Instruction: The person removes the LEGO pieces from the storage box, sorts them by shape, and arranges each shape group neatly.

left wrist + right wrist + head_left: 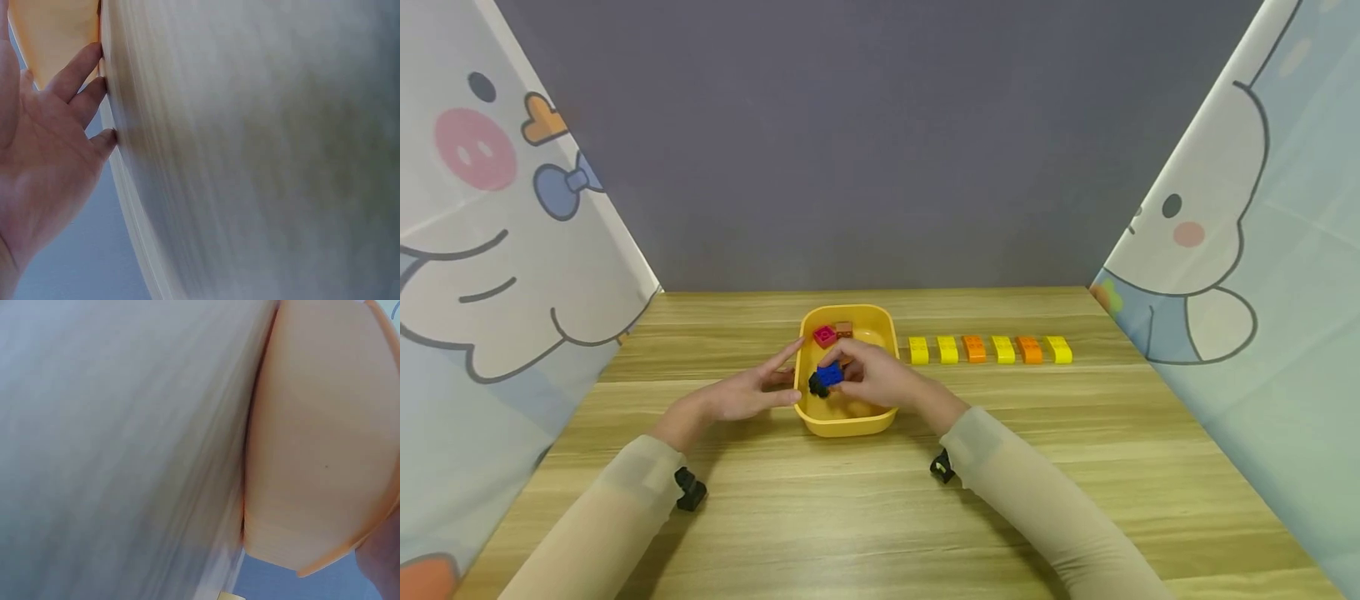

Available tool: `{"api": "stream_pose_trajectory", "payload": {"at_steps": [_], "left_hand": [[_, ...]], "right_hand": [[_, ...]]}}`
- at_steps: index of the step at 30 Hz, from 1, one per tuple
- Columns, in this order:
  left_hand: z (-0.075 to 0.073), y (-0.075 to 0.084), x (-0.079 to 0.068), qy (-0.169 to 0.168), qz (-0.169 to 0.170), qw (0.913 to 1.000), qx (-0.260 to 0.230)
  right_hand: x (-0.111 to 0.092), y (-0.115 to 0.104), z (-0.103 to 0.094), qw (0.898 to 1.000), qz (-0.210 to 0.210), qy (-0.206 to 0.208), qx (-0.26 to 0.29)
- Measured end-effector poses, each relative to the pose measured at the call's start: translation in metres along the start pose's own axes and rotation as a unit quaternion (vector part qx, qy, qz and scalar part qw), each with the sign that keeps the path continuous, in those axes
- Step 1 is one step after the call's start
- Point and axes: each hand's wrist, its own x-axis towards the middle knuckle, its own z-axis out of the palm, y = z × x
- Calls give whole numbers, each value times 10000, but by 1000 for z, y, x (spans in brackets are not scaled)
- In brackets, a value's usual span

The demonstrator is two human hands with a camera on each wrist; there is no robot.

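A yellow plastic bin (pixel 844 428) stands at the middle of the table. My right hand (pixel 880 377) reaches over its right side and pinches a blue toy brick (pixel 830 374) between thumb and fingers. A black brick (pixel 817 386) lies right beside the blue one, partly covered by it. Toward the back of the bin are a red-pink brick (pixel 824 336) and a brown brick (pixel 844 330). My left hand (pixel 741 395), fingers spread and fairly straight, touches the bin's left side. The right wrist view shows mostly the bin's outer wall (pixel 319 437); the right fingers are hidden there.
Right of the bin runs a row of yellow and orange bricks, from a yellow brick (pixel 918 351) nearest the bin to another yellow brick (pixel 1059 350) at the far end. Behind the wooden table (pixel 820 525) rises a grey wall (pixel 880 150); cartoon-printed sheets flank both sides.
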Motion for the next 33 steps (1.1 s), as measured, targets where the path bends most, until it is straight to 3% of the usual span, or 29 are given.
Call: {"api": "stream_pose_trajectory", "payload": {"at_steps": [6,12,22,27,33], "left_hand": [[0,0,2,-25,34,10000,0],[1,1,2,-17,-25,10000,-38],[1,2,1,26,-18,10000,15],[0,3,-1,39,-80,10000,-24],[0,3,-1,41,-115,9999,-7]], "right_hand": [[-6,0,-10,9987,9,512,60],[-24,7,-33,9950,187,832,521],[-66,26,-68,9719,1090,1775,1099],[-80,35,-78,9649,1475,1934,994],[-88,45,-80,9619,1732,1843,1036]]}}
